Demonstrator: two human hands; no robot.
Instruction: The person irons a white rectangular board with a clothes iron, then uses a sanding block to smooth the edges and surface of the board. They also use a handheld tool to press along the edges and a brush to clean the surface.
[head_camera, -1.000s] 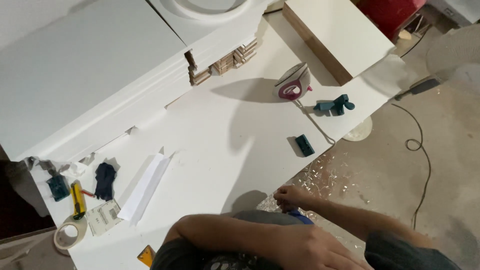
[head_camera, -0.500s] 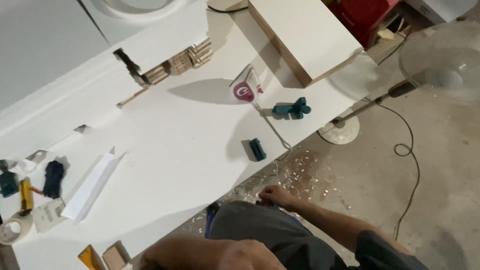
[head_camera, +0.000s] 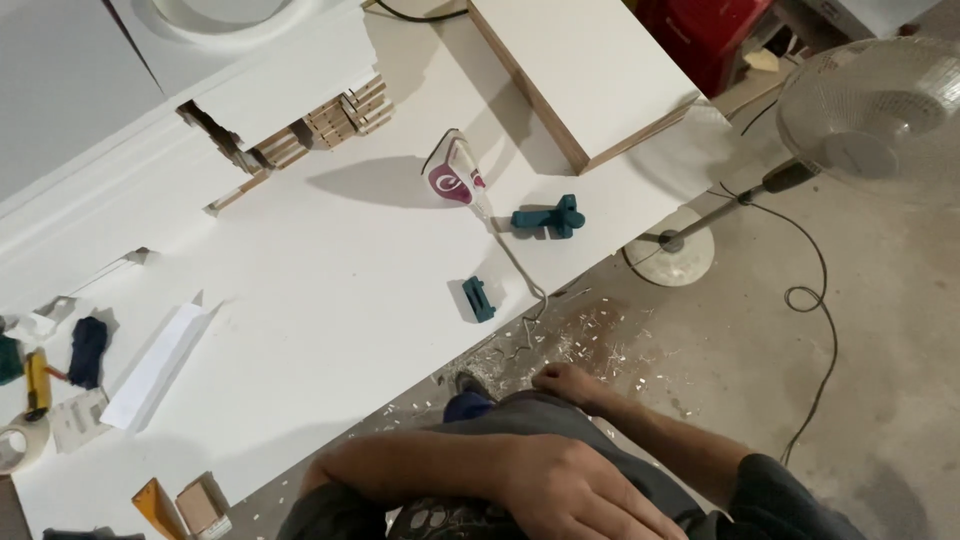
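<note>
My left hand (head_camera: 585, 495) lies flat on my lap at the bottom of the view, fingers spread, holding nothing. My right hand (head_camera: 565, 382) rests on my knee in grey trousers (head_camera: 540, 415), its fingertips curled out of sight over the cloth. Both hands are off the large white panel (head_camera: 330, 300) in front of me. Nearest on the panel are a small teal block (head_camera: 478, 298), a teal clamp (head_camera: 550, 218) and a pink and white iron (head_camera: 455, 175) with its cord trailing off the edge.
A thick white board with a wooden edge (head_camera: 580, 70) lies at the back. A white folded strip (head_camera: 155, 365), dark blue cloth (head_camera: 88, 350), yellow cutter (head_camera: 38, 380) and tape roll (head_camera: 20, 445) sit left. A standing fan (head_camera: 870, 110) and shavings (head_camera: 570, 340) are on the concrete floor.
The view has shifted, so the panel and tools sit further left and up. My left hand shows more fully on my lap. My right hand stays on the knee.
</note>
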